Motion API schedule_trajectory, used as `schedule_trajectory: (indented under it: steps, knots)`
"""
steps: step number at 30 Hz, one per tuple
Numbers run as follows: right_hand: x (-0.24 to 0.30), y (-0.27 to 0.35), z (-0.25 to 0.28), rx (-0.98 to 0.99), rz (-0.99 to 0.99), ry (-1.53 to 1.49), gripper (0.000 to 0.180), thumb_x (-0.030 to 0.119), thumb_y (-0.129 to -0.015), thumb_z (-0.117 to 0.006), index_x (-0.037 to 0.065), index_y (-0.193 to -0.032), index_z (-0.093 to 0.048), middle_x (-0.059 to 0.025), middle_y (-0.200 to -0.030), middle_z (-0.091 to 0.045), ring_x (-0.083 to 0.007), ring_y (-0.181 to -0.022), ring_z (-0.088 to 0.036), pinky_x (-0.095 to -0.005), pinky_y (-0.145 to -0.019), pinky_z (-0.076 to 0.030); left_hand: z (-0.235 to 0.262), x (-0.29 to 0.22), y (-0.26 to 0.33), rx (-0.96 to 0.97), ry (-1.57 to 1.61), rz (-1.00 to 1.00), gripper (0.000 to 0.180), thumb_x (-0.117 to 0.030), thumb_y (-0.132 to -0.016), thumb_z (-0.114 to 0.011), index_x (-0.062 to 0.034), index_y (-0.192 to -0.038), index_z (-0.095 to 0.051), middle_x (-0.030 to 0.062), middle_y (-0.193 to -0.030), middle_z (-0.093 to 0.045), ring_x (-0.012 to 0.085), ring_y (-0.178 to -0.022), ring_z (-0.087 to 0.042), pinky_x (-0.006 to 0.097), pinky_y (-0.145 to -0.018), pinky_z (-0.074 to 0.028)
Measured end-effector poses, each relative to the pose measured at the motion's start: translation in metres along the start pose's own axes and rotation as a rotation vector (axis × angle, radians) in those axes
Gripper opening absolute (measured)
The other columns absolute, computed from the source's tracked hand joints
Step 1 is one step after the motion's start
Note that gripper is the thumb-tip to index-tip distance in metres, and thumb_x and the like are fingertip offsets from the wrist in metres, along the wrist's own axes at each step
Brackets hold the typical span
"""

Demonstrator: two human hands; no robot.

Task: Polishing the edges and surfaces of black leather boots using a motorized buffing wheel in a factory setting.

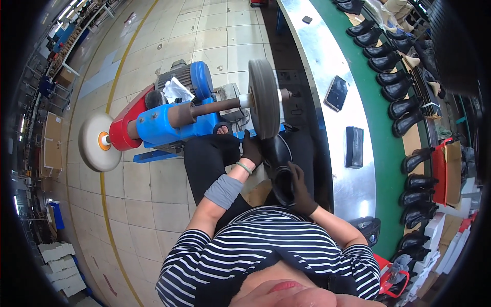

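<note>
A black leather shoe [276, 154] is held in front of my lap, its toe up at the lower edge of a dark grey buffing wheel [264, 100]. My left hand [251, 149], in a dark brown glove, is closed on the shoe's left side near the toe. Around the right side of the shoe's opening, my right hand [303, 192] is closed too, in a matching glove. The wheel sits on the shaft of a blue and red polishing machine [156, 125]. Both hands partly cover the shoe, and whether the toe touches the wheel is hard to see.
To the right runs a metal bench [353, 192] with a phone [336, 93] and a black block [354, 147]. Beyond it, several black shoes [406, 123] line a green conveyor belt [381, 148]. A white wheel [96, 141] is on the machine's left end, and a white cloth [177, 90] lies by the motor.
</note>
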State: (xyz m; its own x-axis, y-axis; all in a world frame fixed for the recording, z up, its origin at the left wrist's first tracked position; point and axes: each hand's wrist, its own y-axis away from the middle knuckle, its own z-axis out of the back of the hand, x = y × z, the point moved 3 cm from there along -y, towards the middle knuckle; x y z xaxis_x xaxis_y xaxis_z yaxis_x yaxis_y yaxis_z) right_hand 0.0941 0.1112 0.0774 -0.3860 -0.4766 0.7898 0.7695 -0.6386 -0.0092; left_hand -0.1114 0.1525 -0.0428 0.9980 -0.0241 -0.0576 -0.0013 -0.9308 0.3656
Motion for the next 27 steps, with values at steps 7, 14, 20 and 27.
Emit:
schedule_trajectory:
  steps: [7,14,20,27]
  knots:
    - [-0.065,0.006,0.061,-0.021,-0.207,-0.740,0.068,0.001,-0.066,-0.072,0.001,-0.128,-0.044,-0.0114,-0.118,-0.055,-0.0247,-0.110,-0.054,-0.0351,-0.096,-0.043,0.012,-0.012,0.023,0.237,-0.610,-0.171,0.042,-0.034,-0.089,-0.048,-0.0010,-0.113,-0.058,0.0130,-0.108,-0.063,0.0236,-0.103,-0.058,0.036,-0.094,-0.042]
    - [-0.100,-0.054,0.035,-0.282,-0.371,-1.057,0.061,0.013,-0.079,-0.064,0.000,-0.132,-0.038,-0.0120,-0.124,-0.052,-0.0200,-0.110,-0.053,-0.0307,-0.094,-0.042,-0.008,0.005,0.048,0.111,-0.190,0.420,0.044,-0.025,-0.093,-0.045,0.0029,-0.127,-0.048,0.0151,-0.121,-0.057,0.0226,-0.107,-0.057,0.031,-0.098,-0.041]
    - [-0.126,-0.102,-0.015,-0.152,-0.405,-1.073,0.076,0.028,-0.089,-0.056,0.003,-0.145,-0.011,-0.0155,-0.141,-0.036,-0.0194,-0.126,-0.039,-0.0276,-0.102,-0.033,-0.095,0.008,0.059,0.535,-1.989,-0.434,0.055,-0.016,-0.082,-0.067,0.0009,-0.128,-0.044,0.0117,-0.124,-0.054,0.0194,-0.108,-0.056,0.028,-0.097,-0.043]
    - [-0.137,-0.146,-0.019,0.182,-0.464,-1.320,0.065,0.022,-0.091,-0.053,0.007,-0.145,-0.018,-0.0116,-0.129,-0.050,-0.0172,-0.107,-0.057,-0.0285,-0.088,-0.048,-0.015,0.005,0.028,0.515,-1.822,-0.526,0.034,-0.019,-0.086,-0.058,-0.0074,-0.118,-0.055,0.0101,-0.116,-0.059,0.0221,-0.106,-0.057,0.035,-0.094,-0.045]
